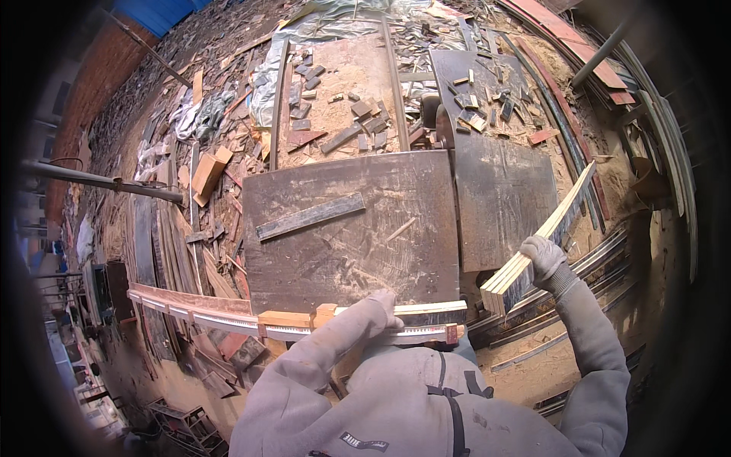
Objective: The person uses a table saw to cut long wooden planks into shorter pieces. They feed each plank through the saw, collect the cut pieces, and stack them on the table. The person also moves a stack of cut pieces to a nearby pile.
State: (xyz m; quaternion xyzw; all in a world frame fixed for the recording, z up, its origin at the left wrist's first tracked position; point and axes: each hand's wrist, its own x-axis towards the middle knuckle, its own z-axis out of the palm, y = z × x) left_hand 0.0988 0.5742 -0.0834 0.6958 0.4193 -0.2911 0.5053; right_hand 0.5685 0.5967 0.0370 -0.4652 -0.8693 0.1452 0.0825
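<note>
My right hand (542, 257), in a pale work glove, is closed around a bundle of long plywood strips (565, 206). Their pale layered edges face up, and the bundle slants over the right side of the worktable. Near the front edge of the dark tabletop (426, 228), my gloved left hand (378, 308) is closed on a short plywood strip (434, 308); part of its grip is hidden. The strip lies along a white measuring scale (417, 335) fixed to the table's front. Farther back on the tabletop rests a dark, worn board (311, 216), with a thin sliver (401, 229) and sawdust beside it.
Wood offcuts (365, 122) lie in a heap beyond the table. A second dark panel (506, 194) adjoins on the right, with scraps at its far end. Metal poles (103, 181) jut in from the left. Long bars (601, 263) lie at the right.
</note>
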